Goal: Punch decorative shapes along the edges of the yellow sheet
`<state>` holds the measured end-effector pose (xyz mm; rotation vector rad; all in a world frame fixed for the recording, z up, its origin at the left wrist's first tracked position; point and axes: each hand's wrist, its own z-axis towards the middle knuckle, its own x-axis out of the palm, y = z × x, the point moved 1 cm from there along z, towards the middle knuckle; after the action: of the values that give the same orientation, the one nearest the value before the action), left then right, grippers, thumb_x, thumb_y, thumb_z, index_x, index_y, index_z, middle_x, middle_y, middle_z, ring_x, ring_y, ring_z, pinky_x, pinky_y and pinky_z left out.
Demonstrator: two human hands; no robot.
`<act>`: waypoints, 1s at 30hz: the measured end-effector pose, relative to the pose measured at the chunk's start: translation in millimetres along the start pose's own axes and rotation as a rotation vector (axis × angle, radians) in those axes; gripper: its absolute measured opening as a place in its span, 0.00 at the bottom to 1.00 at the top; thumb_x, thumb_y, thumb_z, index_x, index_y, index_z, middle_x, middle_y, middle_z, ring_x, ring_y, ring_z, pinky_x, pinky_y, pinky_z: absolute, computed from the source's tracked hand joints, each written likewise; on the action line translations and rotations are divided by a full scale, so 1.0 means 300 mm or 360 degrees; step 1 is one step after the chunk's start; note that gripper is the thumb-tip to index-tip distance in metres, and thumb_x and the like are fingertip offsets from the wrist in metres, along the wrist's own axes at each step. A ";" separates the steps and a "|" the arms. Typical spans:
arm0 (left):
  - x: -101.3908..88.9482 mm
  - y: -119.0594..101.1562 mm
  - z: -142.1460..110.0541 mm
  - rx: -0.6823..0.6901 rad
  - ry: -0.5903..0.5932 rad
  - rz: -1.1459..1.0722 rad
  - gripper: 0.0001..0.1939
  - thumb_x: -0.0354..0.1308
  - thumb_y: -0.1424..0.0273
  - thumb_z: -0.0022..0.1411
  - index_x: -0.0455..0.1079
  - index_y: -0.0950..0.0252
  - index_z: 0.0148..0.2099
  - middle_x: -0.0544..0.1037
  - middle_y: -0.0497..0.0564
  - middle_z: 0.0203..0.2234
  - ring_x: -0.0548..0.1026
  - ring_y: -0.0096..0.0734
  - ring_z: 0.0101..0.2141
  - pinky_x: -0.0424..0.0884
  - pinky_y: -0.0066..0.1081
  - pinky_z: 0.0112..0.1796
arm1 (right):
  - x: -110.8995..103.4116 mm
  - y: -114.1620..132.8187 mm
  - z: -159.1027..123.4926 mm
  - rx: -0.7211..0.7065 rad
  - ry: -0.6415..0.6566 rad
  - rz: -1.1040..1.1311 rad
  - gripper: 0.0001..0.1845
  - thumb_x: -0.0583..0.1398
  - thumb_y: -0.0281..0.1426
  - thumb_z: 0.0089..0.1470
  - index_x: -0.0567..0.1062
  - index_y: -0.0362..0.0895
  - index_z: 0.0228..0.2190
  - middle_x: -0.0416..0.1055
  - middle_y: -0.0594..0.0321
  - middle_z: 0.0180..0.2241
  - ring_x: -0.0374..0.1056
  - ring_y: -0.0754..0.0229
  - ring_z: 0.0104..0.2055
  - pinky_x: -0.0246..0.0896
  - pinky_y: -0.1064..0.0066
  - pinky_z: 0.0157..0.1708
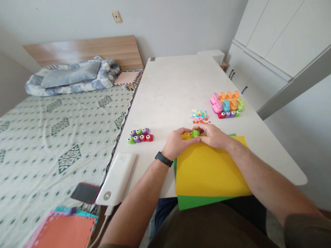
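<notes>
A small green craft punch [196,133] sits at the far edge of a yellow sheet [209,172], where a row of small punched holes shows to its left. My right hand [212,135] is closed around the punch, fingers behind it and thumb in front. With thumb and fingers, my left hand [178,142] pinches the yellow sheet beside the punch; its thumb reaches toward the punch's near side. A green sheet [201,202] lies under the yellow one and sticks out at the table's front edge. The punch's underside is hidden.
Small punches [140,136] stand left on the white table [176,86]; larger lever punches [224,103] stand right. Colourful paper cut-outs [199,115] lie beyond my hands. A white power bank [117,179] with a cable is near left. A phone [85,193] and orange sheet [63,230] lie beyond the table's left edge.
</notes>
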<state>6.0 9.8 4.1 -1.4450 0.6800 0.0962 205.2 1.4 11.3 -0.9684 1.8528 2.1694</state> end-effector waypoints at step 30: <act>0.005 0.017 0.004 0.0101 -0.0001 0.0072 0.14 0.60 0.64 0.62 0.77 0.61 0.49 0.82 0.50 0.45 0.79 0.34 0.44 0.71 0.31 0.48 | -0.022 -0.055 0.014 0.0426 -0.0327 0.0900 0.19 0.59 0.46 0.61 0.80 0.44 0.38 0.80 0.56 0.37 0.73 0.59 0.37 0.61 0.71 0.35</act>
<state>5.3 11.1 -1.3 -1.3689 0.7096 0.1091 216.6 11.2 1.2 -0.1679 2.4340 2.0868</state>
